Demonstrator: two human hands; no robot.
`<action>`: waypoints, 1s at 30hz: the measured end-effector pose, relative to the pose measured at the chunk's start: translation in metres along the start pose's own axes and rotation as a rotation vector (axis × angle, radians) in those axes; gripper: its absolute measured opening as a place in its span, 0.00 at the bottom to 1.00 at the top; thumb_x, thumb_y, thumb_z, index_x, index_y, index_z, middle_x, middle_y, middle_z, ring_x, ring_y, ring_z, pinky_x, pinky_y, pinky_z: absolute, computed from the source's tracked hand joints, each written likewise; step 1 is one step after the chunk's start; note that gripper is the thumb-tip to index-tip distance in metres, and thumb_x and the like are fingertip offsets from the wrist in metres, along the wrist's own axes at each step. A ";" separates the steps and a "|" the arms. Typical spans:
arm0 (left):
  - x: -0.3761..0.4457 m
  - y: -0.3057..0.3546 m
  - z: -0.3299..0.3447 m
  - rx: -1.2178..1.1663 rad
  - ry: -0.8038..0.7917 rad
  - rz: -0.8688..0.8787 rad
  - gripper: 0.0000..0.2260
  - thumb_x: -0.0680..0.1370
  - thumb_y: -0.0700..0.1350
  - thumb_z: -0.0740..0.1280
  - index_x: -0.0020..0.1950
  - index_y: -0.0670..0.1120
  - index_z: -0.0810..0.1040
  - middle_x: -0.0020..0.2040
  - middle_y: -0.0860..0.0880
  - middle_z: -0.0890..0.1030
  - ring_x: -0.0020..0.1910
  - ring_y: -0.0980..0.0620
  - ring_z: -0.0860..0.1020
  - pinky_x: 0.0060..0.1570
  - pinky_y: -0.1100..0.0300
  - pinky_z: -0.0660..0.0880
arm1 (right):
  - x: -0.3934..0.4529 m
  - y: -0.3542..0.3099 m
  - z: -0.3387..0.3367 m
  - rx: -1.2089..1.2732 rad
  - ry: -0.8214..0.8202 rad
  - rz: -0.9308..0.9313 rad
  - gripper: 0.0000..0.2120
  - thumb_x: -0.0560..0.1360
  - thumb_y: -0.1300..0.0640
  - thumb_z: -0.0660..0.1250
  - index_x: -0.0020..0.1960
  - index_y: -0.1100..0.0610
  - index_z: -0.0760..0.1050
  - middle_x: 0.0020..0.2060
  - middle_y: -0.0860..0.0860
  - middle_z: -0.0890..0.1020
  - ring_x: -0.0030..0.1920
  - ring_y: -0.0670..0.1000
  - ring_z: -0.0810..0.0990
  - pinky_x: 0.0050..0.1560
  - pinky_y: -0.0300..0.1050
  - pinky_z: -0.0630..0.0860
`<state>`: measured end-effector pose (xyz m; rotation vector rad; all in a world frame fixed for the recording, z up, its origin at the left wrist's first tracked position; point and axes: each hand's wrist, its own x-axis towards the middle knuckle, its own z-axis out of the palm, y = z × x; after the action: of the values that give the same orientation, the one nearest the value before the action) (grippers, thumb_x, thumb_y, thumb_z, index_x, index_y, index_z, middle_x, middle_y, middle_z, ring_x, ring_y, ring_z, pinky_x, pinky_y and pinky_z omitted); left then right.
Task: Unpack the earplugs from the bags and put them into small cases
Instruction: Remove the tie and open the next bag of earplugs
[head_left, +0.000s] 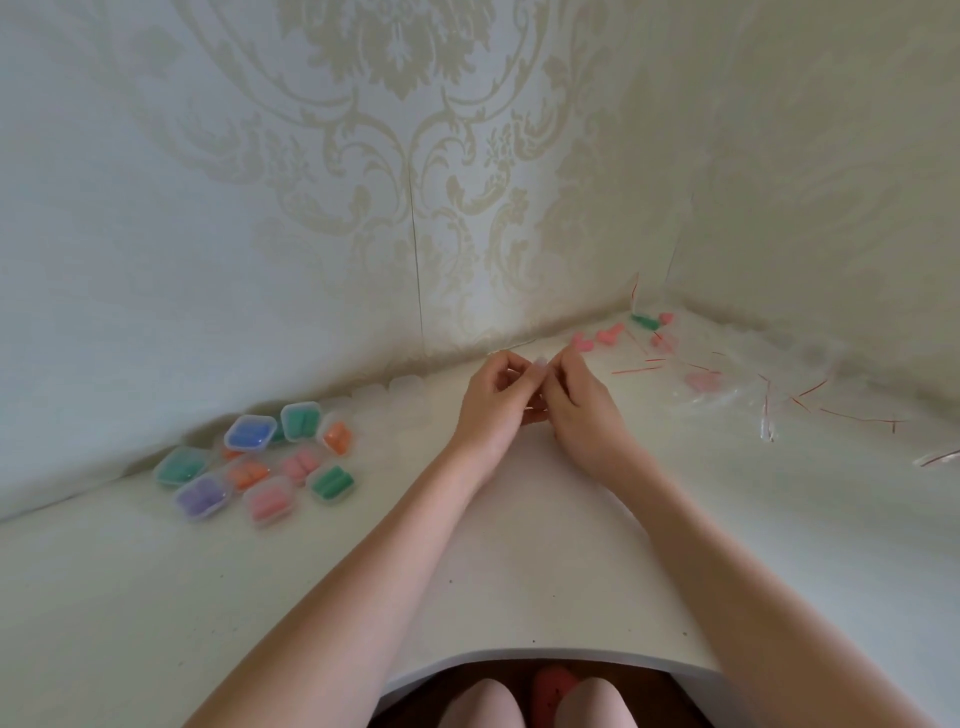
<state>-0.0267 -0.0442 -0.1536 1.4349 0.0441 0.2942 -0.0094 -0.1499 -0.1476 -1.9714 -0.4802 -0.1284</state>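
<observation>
My left hand (493, 402) and my right hand (576, 410) meet over the middle of the white table (519, 545). Together they pinch a small clear bag (535, 402) that is mostly hidden between the fingers; what it holds cannot be made out. At the left lies a cluster of several small clear cases (260, 462) filled with blue, green, orange, pink and purple earplugs. A row of empty clear cases (400, 389) stands along the wall. Bagged pink earplugs (597, 338) and green earplugs (644, 320) lie at the far right corner.
Several emptied clear bags with red strips (753, 395) are strewn over the right side of the table. Patterned wallpaper walls (415, 182) close off the back and right. My knees (540, 701) show under the curved front edge.
</observation>
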 end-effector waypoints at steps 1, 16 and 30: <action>0.000 0.001 0.000 -0.059 -0.022 -0.044 0.10 0.79 0.44 0.65 0.39 0.43 0.72 0.41 0.42 0.79 0.39 0.49 0.79 0.38 0.60 0.78 | -0.001 -0.001 0.000 0.004 0.003 -0.012 0.13 0.82 0.58 0.55 0.39 0.54 0.60 0.33 0.47 0.73 0.30 0.39 0.70 0.30 0.31 0.66; -0.008 -0.002 0.007 0.411 0.005 0.242 0.14 0.84 0.48 0.53 0.42 0.42 0.67 0.31 0.51 0.72 0.28 0.58 0.71 0.32 0.62 0.69 | -0.004 -0.011 0.007 0.377 0.093 0.125 0.11 0.80 0.62 0.58 0.38 0.60 0.66 0.25 0.51 0.68 0.23 0.43 0.65 0.24 0.34 0.64; -0.013 -0.001 0.004 0.970 0.177 0.314 0.11 0.83 0.46 0.51 0.44 0.44 0.63 0.39 0.47 0.70 0.37 0.46 0.69 0.36 0.56 0.59 | -0.001 -0.003 -0.002 -0.445 0.136 -0.095 0.06 0.81 0.57 0.54 0.46 0.56 0.59 0.37 0.56 0.74 0.37 0.58 0.71 0.36 0.51 0.66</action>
<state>-0.0384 -0.0513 -0.1559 2.3796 0.1164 0.7202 -0.0112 -0.1504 -0.1442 -2.3528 -0.4858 -0.4592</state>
